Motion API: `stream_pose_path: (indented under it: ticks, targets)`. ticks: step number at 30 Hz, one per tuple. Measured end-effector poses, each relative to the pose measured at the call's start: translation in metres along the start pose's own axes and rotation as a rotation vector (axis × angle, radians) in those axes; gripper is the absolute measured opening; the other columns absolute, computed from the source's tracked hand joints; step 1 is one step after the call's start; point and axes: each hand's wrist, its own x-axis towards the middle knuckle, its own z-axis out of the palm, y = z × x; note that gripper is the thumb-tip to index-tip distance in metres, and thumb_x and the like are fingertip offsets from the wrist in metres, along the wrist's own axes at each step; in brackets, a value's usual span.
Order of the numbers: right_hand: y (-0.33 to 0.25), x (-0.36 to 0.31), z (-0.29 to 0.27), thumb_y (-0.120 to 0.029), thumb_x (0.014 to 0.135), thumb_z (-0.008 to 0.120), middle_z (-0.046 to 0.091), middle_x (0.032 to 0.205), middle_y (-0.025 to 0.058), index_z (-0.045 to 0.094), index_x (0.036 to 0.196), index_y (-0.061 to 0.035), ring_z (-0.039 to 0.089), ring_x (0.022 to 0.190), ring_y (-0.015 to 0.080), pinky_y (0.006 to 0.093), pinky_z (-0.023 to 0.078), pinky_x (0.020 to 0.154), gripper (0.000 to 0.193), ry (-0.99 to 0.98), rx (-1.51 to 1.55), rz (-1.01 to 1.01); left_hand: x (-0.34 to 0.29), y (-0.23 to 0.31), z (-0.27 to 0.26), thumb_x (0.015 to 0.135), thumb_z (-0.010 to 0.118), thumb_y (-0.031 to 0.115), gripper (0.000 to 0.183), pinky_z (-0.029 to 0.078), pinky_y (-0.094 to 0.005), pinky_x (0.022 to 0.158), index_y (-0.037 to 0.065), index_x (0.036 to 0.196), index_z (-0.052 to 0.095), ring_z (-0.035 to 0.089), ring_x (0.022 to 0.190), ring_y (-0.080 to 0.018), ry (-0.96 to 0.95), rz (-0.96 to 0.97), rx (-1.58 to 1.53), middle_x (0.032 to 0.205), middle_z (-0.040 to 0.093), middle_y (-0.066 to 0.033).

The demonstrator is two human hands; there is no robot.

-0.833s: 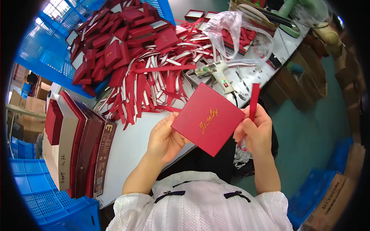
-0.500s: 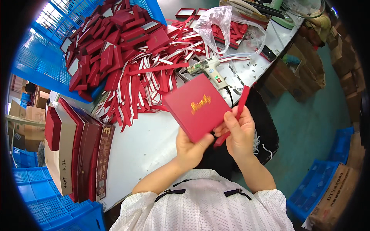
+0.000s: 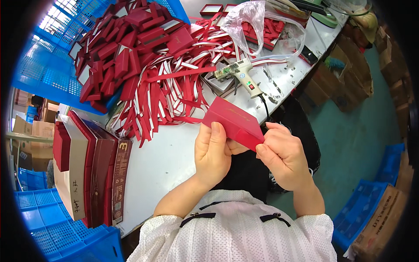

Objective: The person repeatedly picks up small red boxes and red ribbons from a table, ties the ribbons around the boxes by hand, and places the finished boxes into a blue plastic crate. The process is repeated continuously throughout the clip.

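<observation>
I hold a flat red box lid [image 3: 231, 121] with gold lettering, tilted so its edge faces me, above the near edge of the white table [image 3: 170, 153]. My left hand [image 3: 212, 150] grips its lower left side, thumb on top. My right hand [image 3: 281, 153] pinches its right corner. The red strip seen earlier is hidden or pressed against the lid; I cannot tell which.
A heap of red and white strips [image 3: 166, 87] lies just beyond my hands, with a pile of red boxes [image 3: 126, 43] behind it. A glue gun [image 3: 242, 74] rests at centre. A clear bag [image 3: 257, 26] of red pieces sits far right. Upright red boxes [image 3: 91, 166] stand left, blue crates [image 3: 56, 227] below.
The lid has tipped from facing me flat to nearly edge-on and moved toward the right. My right hand brought the red strip in against the lid's corner.
</observation>
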Motion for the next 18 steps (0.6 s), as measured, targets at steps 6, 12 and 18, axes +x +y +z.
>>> stream_pose_path:
  ticks: [6, 12, 18]
  targets:
    - [-0.0021, -0.0005, 0.0003, -0.008, 0.074, 0.052, 0.042, 0.052, 0.0072, 0.047, 0.056, -0.0019, 0.045, 0.051, 0.0242, 0.0380, 0.038, 0.075, 0.019, -0.005, -0.039, 0.003, -0.0020, 0.0012, -0.0036, 0.090, 0.022, 0.020, 0.036, 0.048, -0.0355, 0.073, 0.003, 0.122, 0.020, 0.055, 0.088, -0.0247, -0.081, -0.024, -0.036, 0.104, 0.047, -0.0145]
    - [-0.0033, -0.0013, -0.0002, -0.007, 0.071, 0.053, 0.043, 0.052, 0.0073, 0.046, 0.054, -0.0025, 0.046, 0.051, 0.0245, 0.0393, 0.039, 0.074, 0.019, -0.007, -0.107, -0.030, -0.0041, 0.0021, 0.0009, 0.090, 0.020, 0.020, 0.034, 0.050, -0.0397, 0.072, 0.000, 0.117, 0.023, 0.055, 0.087, -0.0306, -0.015, -0.030, -0.053, 0.106, 0.045, -0.0201]
    - [-0.0026, -0.0021, -0.0012, -0.006, 0.070, 0.053, 0.044, 0.053, 0.0075, 0.045, 0.054, -0.0024, 0.046, 0.052, 0.0244, 0.0386, 0.039, 0.073, 0.019, 0.004, -0.118, -0.053, -0.0046, -0.0007, 0.0029, 0.089, 0.024, 0.017, 0.030, 0.051, -0.0403, 0.069, -0.001, 0.114, 0.026, 0.056, 0.086, -0.0318, 0.003, -0.017, -0.127, 0.105, 0.046, -0.0213]
